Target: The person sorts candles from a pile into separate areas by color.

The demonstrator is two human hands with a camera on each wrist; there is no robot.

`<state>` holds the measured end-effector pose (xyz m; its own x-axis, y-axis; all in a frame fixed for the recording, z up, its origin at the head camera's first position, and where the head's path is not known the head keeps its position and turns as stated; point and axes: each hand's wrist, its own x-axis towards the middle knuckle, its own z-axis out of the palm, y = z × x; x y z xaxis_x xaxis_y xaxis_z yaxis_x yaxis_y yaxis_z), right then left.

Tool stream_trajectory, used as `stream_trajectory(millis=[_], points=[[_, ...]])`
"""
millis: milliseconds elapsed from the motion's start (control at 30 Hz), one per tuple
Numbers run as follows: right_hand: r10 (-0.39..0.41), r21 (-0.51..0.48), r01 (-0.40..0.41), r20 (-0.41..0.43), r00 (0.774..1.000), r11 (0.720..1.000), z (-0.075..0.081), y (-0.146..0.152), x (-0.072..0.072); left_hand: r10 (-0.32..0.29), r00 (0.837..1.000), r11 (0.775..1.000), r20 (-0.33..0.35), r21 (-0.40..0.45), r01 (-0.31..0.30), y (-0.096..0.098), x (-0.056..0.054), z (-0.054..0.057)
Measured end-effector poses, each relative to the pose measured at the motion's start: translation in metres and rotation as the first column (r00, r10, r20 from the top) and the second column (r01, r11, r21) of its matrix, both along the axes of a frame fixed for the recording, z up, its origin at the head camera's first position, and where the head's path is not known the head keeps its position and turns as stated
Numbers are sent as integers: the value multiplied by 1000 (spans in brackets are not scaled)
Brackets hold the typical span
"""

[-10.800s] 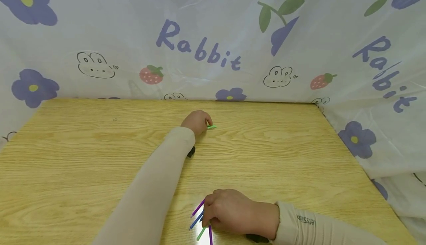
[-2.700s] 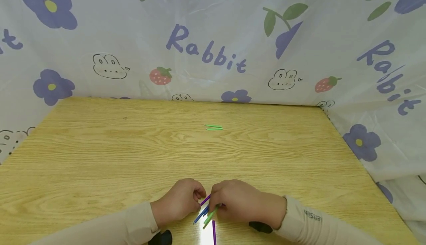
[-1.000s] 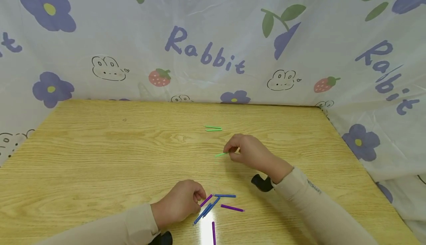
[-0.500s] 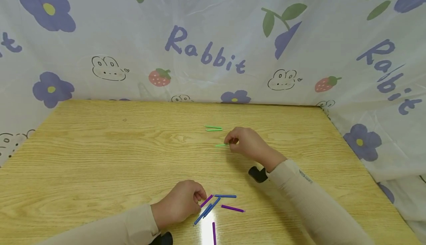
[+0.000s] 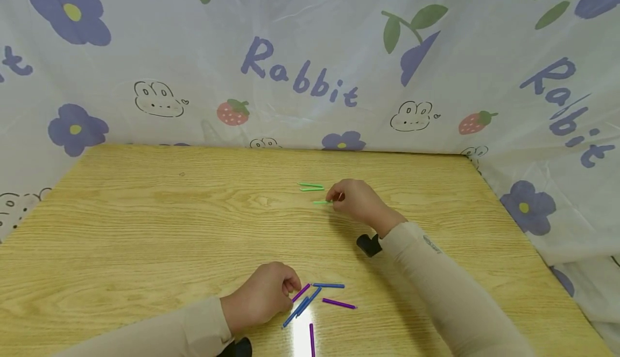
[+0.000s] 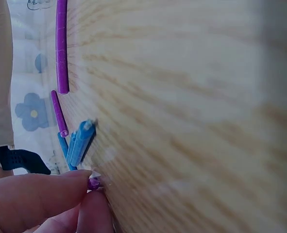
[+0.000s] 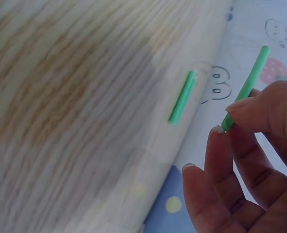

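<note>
Pinching green stick (image 7: 245,90), right hand (image 5: 358,203) was well beyond blue sticks (image 5: 308,301), thumb and fingertip closed on it, other fingers loosely bent. Green pair (image 5: 312,189) lay farther beyond blue sticks, near green stick. Left hand (image 5: 263,295), just left of blue sticks, had thumb and finger closed on end of first purple stick (image 5: 301,292). Second purple stick (image 5: 339,303) lay right of blue sticks; third purple stick (image 5: 312,340) lay on their near side. Table (image 5: 194,238) bore blue sticks; floral sheet (image 5: 300,12) stood behind, well beyond them.

1 bright glare streak (head view) whitens the table (image 5: 194,233).
</note>
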<state>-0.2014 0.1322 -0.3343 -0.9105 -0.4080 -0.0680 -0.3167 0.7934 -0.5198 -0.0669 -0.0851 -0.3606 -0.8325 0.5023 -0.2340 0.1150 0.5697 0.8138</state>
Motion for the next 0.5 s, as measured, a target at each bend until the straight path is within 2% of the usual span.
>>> stream_trajectory(millis=[500], points=[[-36,44,35,27,999,998,-7,-9,-26,2,1000,1000,-7,2,-2,-1,1,0]])
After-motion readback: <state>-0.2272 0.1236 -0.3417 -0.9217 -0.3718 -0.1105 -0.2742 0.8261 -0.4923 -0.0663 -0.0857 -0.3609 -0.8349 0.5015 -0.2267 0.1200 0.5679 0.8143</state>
